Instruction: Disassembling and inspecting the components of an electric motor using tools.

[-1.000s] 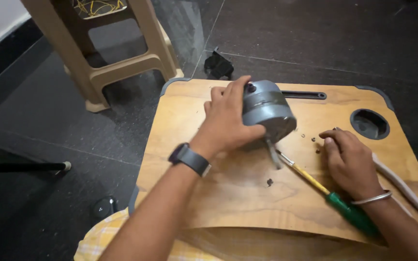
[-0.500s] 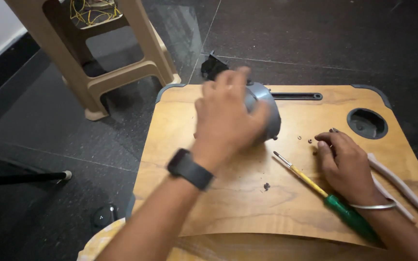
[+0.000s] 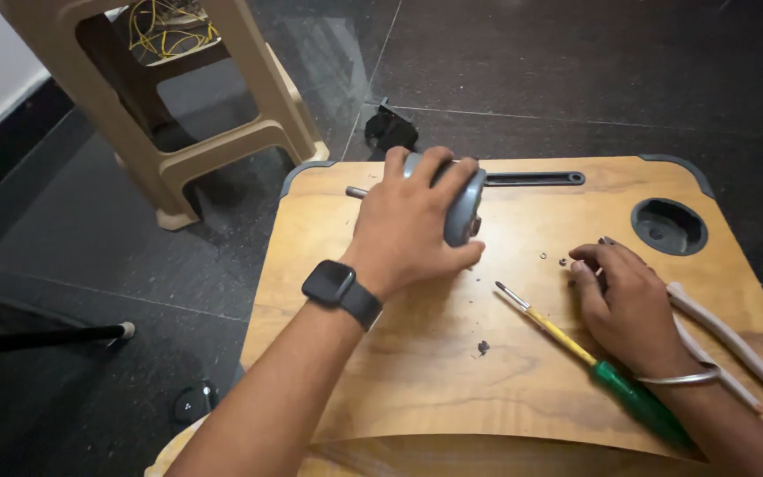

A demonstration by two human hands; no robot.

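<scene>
My left hand (image 3: 412, 230), with a black watch on the wrist, grips a round grey motor-like part (image 3: 465, 208) and presses it onto a wooden lap table (image 3: 399, 371). A thin metal shaft (image 3: 357, 192) sticks out past the hand on the left. My right hand (image 3: 624, 300), with a metal bangle, rests palm down on the board, its fingertips next to a few tiny screws (image 3: 554, 259). A screwdriver (image 3: 593, 362) with a yellow shank and green handle lies just left of that hand. Grey-handled pliers (image 3: 726, 340) lie partly under it.
The board has a round cup hole (image 3: 668, 227) at the far right and a long slot (image 3: 536, 178) along its far edge. A small dark bit (image 3: 483, 347) lies mid-board. A beige plastic stool (image 3: 187, 97) holding yellow wire stands on the dark tiled floor at far left.
My left hand has carried the grey part leftward and away from me, tipping it down flat onto the board. My right hand has stayed by the small screws.
</scene>
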